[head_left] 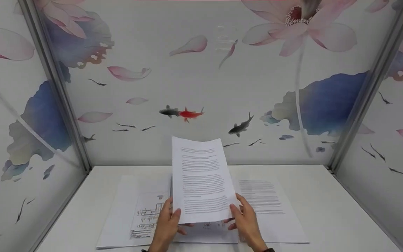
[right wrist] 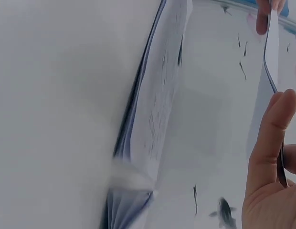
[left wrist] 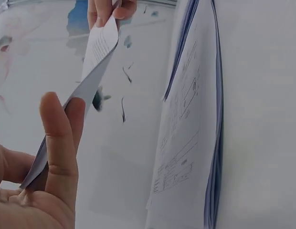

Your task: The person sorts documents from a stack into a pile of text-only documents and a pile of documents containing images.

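Printed paper (head_left: 201, 182), held up above the white table (head_left: 341, 217).
Head view: I see left hand (head_left: 166, 224) and right hand (head_left: 248, 222) pinching its lower sides; holding seems the step. Left wrist view: one edge clamped, paper stack (left wrist: 186, 143) nearby. Right wrist view: likewise; moving next calls for matched grips.

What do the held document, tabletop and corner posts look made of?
Held document: likely paper, matte white; thin, printed, gently bowed. Tabletop: perhaps laminate or painted board; smooth, plain white, no visible grain. Corner posts: probably aluminium, dull grey; straight, with lengthwise lines.
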`<action>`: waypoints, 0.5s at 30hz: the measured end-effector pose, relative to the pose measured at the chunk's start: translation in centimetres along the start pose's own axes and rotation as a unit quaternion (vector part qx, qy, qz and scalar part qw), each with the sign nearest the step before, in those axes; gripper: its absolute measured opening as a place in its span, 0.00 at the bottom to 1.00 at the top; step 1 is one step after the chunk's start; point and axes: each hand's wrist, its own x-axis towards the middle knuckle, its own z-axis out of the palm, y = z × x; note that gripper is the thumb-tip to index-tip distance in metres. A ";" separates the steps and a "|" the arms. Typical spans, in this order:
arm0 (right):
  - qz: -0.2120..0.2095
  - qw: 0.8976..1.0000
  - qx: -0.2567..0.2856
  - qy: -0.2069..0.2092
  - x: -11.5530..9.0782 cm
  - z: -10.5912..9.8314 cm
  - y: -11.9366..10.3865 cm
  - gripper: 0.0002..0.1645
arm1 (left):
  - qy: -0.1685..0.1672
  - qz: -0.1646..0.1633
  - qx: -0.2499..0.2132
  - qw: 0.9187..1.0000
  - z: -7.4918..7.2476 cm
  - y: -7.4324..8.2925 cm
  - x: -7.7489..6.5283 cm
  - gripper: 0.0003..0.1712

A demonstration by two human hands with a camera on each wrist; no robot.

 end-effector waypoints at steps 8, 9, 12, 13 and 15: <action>0.077 0.995 -0.002 -0.062 0.5 -7.3 0.5 0.25 | -0.089 0.007 -0.002 0.996 4.0 -1.0 -0.1 0.27; 0.089 0.994 -0.007 -0.069 0.5 -8.1 0.6 0.25 | -0.098 0.008 -0.005 0.995 4.5 -1.1 -0.1 0.27; 0.122 0.989 -0.033 -0.074 0.4 -10.3 0.6 0.25 | -0.127 -0.001 -0.018 0.992 6.3 -1.5 0.0 0.29; 0.132 0.988 -0.041 -0.070 0.3 -10.9 0.7 0.25 | -0.137 -0.005 -0.020 0.990 6.8 -1.6 0.0 0.29; 0.146 0.986 -0.060 -0.057 0.2 -11.9 0.8 0.25 | -0.150 -0.017 -0.017 0.988 8.0 -1.8 0.0 0.30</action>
